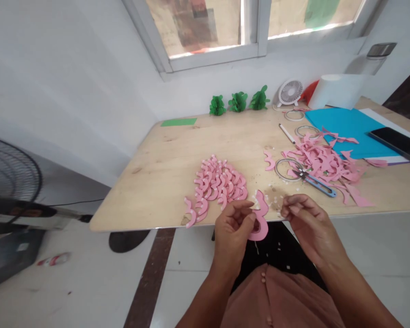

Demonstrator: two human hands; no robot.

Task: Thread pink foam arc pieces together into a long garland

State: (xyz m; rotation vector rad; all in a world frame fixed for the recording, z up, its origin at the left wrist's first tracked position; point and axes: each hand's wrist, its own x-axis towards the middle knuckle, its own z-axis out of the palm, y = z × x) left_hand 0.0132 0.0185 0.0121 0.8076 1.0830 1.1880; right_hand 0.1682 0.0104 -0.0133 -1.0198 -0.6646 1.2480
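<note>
Pink cutout (pixel 263 208) pinched by left hand (pixel 231 232); right hand (pixel 310 223) closed, contents unclear; cutout could be creased by overtight pinch.

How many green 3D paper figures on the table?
3, in a row at the table's back edge: left figure, middle figure, right figure, nearest the small white fan. None looks hidden.
</note>
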